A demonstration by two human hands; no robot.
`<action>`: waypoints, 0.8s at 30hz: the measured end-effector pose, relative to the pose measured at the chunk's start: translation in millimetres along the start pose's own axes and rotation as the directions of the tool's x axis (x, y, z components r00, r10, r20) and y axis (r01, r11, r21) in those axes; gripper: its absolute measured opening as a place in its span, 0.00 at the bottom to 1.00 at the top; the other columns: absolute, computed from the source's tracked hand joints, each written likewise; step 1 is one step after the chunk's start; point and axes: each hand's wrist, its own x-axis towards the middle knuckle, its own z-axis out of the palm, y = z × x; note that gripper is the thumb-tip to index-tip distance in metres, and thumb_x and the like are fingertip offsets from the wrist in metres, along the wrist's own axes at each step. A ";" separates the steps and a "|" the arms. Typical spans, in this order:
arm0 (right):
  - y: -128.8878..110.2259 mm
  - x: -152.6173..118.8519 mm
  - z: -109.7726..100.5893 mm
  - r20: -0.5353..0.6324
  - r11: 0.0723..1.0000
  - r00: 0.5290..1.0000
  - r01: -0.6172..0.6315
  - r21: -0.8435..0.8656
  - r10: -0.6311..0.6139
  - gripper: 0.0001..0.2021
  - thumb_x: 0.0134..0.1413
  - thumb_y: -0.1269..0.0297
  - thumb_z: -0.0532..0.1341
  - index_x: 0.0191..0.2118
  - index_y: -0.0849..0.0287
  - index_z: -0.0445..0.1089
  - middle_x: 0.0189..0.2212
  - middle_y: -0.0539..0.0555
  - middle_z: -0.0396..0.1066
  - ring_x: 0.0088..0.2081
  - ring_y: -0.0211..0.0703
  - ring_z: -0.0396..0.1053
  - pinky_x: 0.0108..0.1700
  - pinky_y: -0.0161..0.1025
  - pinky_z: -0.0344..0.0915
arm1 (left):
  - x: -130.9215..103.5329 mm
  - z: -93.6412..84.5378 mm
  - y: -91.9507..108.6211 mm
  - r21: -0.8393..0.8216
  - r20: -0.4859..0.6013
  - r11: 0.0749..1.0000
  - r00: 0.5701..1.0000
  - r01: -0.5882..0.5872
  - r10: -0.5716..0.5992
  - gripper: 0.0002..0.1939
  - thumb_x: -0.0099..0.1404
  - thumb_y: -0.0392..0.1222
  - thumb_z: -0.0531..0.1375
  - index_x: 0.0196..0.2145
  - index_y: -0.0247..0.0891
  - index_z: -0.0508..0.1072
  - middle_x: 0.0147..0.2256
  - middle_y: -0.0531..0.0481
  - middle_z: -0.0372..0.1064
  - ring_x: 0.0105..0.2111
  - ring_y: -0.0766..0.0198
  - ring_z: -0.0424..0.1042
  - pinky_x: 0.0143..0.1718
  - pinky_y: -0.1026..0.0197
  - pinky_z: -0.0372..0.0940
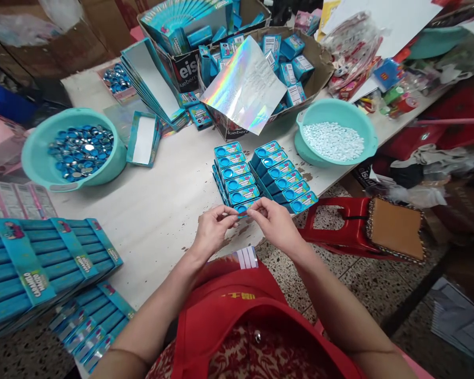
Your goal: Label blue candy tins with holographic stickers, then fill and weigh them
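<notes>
Pale, scuffed table [154,210]: spreads beneath the work, its near edge before the person.
Red cloth apron [205,300]: worn by the person.
Blue printed cardboard packs [19,273]: stacked at the far left.
Brown open cardboard carton [319,58]: at the table's far side, full of loose blue boxes [294,95].
Red plastic stool [353,206]: on the floor to the right.
Round turquoise plastic left basin [39,142]: near the table's left side.
Round turquoise plastic right basin [327,111]: near the right edge.
Shiny silver rainbow-sheened sheet [245,84]: lies slanted across the carton.
Small blue rectangular boxes in two rows [288,179]: side by side, circular recesses upward, before the person.
Left hand [211,229]: thumb and fingers drawn together at the left row's nearest box [243,208].
Right hand [276,222]: pinched likewise at that box's right end; whether either hand grasps it, I cannot tell.
Blue and silver round discs [82,152]: heaped in the left basin.
Tiny white pieces [334,142]: fill the right basin's bottom.
</notes>
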 end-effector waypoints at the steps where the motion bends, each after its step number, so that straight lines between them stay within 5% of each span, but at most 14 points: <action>1: -0.8 -1.1 0.0 0.003 1.000 1.000 0.006 0.000 -0.006 0.05 0.55 0.63 0.59 0.30 0.57 0.67 0.29 0.51 0.72 0.31 0.40 0.66 0.32 0.36 0.59 | -1.3 -0.7 0.6 0.005 -0.002 1.000 1.000 -0.002 0.003 0.08 0.52 0.42 0.62 0.29 0.36 0.74 0.23 0.54 0.69 0.22 0.68 0.69 0.26 0.66 0.62; 7: 1.6 -4.7 4.2 -0.062 0.990 0.995 0.074 -0.122 -0.082 0.06 0.56 0.62 0.58 0.31 0.57 0.68 0.34 0.54 0.66 0.39 0.45 0.64 0.39 0.41 0.62 | -3.3 -2.7 -4.8 0.100 0.005 0.991 0.996 -0.089 0.089 0.11 0.57 0.43 0.58 0.39 0.40 0.66 0.22 0.59 0.62 0.21 0.69 0.65 0.25 0.66 0.61; 14: 11.9 12.4 13.5 -0.169 0.966 0.978 0.077 -0.248 -0.121 0.04 0.53 0.65 0.59 0.29 0.58 0.68 0.40 0.59 0.61 0.46 0.53 0.60 0.48 0.51 0.61 | 10.3 6.5 -15.0 0.164 -0.012 0.974 0.987 -0.155 0.160 0.07 0.59 0.38 0.53 0.37 0.40 0.61 0.29 0.55 0.62 0.29 0.67 0.65 0.33 0.63 0.62; 17: 18.1 17.4 18.7 -0.207 0.987 0.977 0.017 -0.162 -0.051 0.03 0.50 0.67 0.60 0.30 0.59 0.66 0.40 0.60 0.61 0.45 0.52 0.62 0.47 0.50 0.62 | 16.6 11.2 -22.2 0.111 -0.050 0.988 0.992 -0.112 0.118 0.06 0.59 0.39 0.54 0.35 0.40 0.59 0.30 0.55 0.62 0.28 0.68 0.65 0.31 0.63 0.63; 21: 25.3 17.1 21.7 -0.257 0.993 0.960 -0.093 0.065 0.107 0.16 0.46 0.62 0.63 0.41 0.60 0.61 0.39 0.58 0.64 0.39 0.48 0.65 0.42 0.46 0.66 | 22.4 7.1 -39.6 0.230 -0.114 0.973 0.993 0.027 -0.001 0.10 0.57 0.40 0.57 0.37 0.40 0.60 0.26 0.56 0.62 0.26 0.65 0.67 0.33 0.60 0.65; 24: 26.4 14.9 23.0 -0.244 0.987 0.962 -0.093 0.127 0.122 0.17 0.47 0.59 0.62 0.42 0.59 0.61 0.39 0.57 0.67 0.38 0.46 0.67 0.40 0.45 0.66 | 15.4 7.1 -53.6 0.320 -0.128 0.947 0.991 -0.007 0.050 0.11 0.60 0.42 0.55 0.42 0.39 0.65 0.34 0.49 0.70 0.37 0.60 0.71 0.43 0.55 0.64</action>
